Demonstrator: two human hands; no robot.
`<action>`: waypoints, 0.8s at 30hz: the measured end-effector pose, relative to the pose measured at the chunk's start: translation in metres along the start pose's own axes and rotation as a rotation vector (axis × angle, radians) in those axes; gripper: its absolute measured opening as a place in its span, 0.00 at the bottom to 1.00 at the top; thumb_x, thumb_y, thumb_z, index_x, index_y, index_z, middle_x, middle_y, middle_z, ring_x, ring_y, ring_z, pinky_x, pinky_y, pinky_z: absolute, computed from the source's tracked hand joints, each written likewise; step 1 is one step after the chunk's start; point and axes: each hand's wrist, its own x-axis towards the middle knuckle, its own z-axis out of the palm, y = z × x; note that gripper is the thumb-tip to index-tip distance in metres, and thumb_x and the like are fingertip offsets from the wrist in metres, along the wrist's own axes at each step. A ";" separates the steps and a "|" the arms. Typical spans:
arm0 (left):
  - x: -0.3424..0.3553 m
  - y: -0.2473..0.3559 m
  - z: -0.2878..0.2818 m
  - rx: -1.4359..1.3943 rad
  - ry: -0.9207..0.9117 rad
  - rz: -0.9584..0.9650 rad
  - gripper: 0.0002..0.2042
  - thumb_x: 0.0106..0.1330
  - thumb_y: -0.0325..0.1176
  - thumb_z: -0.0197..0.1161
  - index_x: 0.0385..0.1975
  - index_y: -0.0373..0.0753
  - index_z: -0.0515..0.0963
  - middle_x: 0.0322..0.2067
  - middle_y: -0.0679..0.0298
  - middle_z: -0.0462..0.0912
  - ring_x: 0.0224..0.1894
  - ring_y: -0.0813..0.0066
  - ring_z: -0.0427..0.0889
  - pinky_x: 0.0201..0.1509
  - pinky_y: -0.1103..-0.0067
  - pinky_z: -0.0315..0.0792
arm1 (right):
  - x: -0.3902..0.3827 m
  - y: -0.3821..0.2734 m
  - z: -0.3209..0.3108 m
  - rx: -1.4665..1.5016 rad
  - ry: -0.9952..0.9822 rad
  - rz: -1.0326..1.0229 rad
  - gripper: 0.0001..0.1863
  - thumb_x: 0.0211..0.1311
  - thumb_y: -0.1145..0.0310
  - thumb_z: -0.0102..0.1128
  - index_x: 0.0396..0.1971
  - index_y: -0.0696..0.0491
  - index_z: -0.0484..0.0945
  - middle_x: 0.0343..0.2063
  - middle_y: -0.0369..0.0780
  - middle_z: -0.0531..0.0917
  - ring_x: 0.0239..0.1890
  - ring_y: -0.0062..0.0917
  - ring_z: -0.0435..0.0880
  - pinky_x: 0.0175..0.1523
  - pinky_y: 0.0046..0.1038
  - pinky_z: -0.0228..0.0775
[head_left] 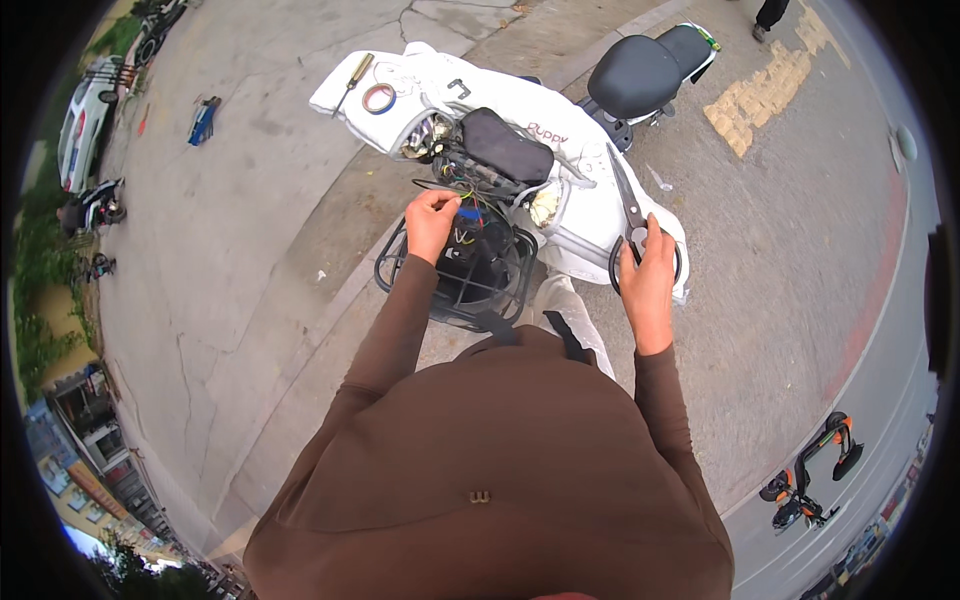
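Observation:
My left hand is closed in a pinch on thin wires at the opened front of an electric scooter, above its black wire basket. Over the white quilted cover on the right, my right hand has its fingers closed around the handles of large scissors. Their blades point away from me and look closed together. A bundle of exposed cables lies beside a black rectangular case in the middle of the scooter's front.
On the cover's far left lie a screwdriver and a roll of tape. Behind stands the scooter's black seat. A white car is parked far left, and an orange and black scooter is at the lower right.

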 end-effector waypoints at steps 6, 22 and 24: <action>0.000 -0.003 -0.006 0.015 -0.006 -0.026 0.04 0.55 0.25 0.66 0.28 0.31 0.81 0.26 0.64 0.82 0.28 0.81 0.79 0.36 0.82 0.72 | 0.002 0.004 0.003 -0.184 -0.177 -0.004 0.32 0.56 0.60 0.63 0.59 0.58 0.67 0.34 0.47 0.81 0.34 0.41 0.81 0.37 0.38 0.73; 0.008 -0.018 -0.009 -0.118 -0.080 -0.155 0.04 0.59 0.25 0.65 0.31 0.33 0.82 0.25 0.71 0.81 0.27 0.87 0.74 0.32 0.87 0.67 | 0.005 0.008 -0.004 0.082 -0.159 0.006 0.30 0.55 0.63 0.64 0.57 0.59 0.67 0.35 0.48 0.79 0.37 0.42 0.79 0.42 0.37 0.72; 0.006 -0.017 -0.006 -0.130 -0.096 -0.161 0.04 0.59 0.25 0.65 0.32 0.32 0.82 0.25 0.71 0.81 0.27 0.87 0.74 0.32 0.87 0.68 | 0.005 0.006 0.003 0.121 -0.128 -0.008 0.30 0.55 0.63 0.64 0.57 0.59 0.67 0.35 0.48 0.79 0.37 0.41 0.79 0.42 0.36 0.72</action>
